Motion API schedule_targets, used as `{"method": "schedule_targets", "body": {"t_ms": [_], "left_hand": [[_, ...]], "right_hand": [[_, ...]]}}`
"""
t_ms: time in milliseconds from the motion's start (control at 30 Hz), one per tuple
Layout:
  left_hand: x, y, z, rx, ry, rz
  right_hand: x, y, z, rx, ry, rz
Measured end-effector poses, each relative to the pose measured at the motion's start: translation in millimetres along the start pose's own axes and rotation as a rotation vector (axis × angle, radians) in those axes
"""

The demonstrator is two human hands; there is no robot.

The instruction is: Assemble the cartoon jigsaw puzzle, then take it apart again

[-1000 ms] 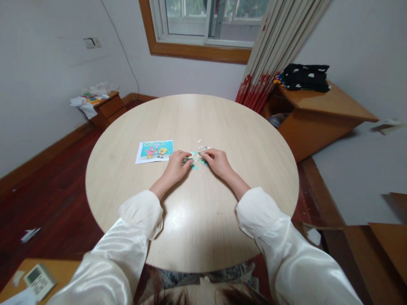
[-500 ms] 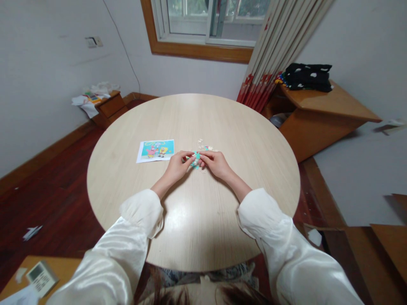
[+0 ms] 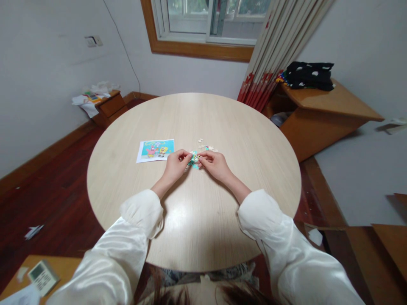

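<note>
My left hand (image 3: pixel 174 165) and my right hand (image 3: pixel 216 164) meet over a small heap of jigsaw puzzle pieces (image 3: pixel 195 165) near the middle of the round table (image 3: pixel 203 212). Thumb and forefinger of each hand are pinched together on small puzzle pieces, though the fingers partly cover them. Turquoise, yellow and white show in the heap. Just beyond my right hand lie more loose pieces (image 3: pixel 209 148), some with their pale backs up. Left of my hands rests a printed picture (image 3: pixel 156 150) of cartoon figures on turquoise.
A wooden cabinet (image 3: pixel 337 101) with dark folded cloth (image 3: pixel 310 76) stands at the right behind the table. A curtain (image 3: pixel 276 51) hangs by the window. At lower left, a pale device with a screen (image 3: pixel 43 277) sits on a wooden surface.
My hands have drawn slightly apart. The turquoise piece that showed between my fingertips is no longer plain to see there, and more of the heap below shows. The picture has stayed in place.
</note>
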State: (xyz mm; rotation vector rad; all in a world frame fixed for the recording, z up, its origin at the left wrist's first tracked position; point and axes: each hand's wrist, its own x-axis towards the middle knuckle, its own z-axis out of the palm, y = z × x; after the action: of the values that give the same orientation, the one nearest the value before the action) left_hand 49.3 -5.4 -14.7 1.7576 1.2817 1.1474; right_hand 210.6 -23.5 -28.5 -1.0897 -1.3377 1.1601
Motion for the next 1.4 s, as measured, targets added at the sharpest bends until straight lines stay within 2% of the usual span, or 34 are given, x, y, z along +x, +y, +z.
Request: {"method": "schedule_targets", "body": {"t_ms": [200, 367, 467, 733, 833, 900, 1000, 1167, 1300, 1400], "left_hand": [[-4, 5, 0.9, 0.040, 0.057, 0.058], [-1, 2, 0.2, -0.073, -0.011, 0.022], [1, -2, 0.5, -0.165, -0.058, 0.000], [0, -5, -1.5, -0.269, -0.101, -0.024], [1, -8, -1.9, -0.283, -0.107, -0.050], [3, -12, -1.9, -0.273, -0.088, -0.062], [8, -18, -3.0, -0.181, -0.043, -0.060], [7, -25, -8.7, 0.204, -0.033, 0.066], [-11, -27, -10.3, 0.450, -0.118, 0.253], [-24, -28, -5.0, 0.595, -0.266, 0.305]], "right_hand": [[-6, -7, 9, -0.009, 0.059, -0.026], [-2, -12, 6, 0.040, 0.091, 0.047], [1, -15, 4, 0.077, 0.069, 0.100], [0, -21, -2, 0.307, -0.008, 0.273], [2, -18, -8, 0.326, 0.007, 0.270], [4, -14, -12, 0.220, 0.045, 0.216], [9, -7, -22, -0.088, 0.135, 0.083], [10, -2, -46, -0.695, 0.258, -0.156], [-8, -1, -54, -0.946, 0.145, -0.228], [-23, 5, -47, -1.090, -0.020, -0.160]]}}
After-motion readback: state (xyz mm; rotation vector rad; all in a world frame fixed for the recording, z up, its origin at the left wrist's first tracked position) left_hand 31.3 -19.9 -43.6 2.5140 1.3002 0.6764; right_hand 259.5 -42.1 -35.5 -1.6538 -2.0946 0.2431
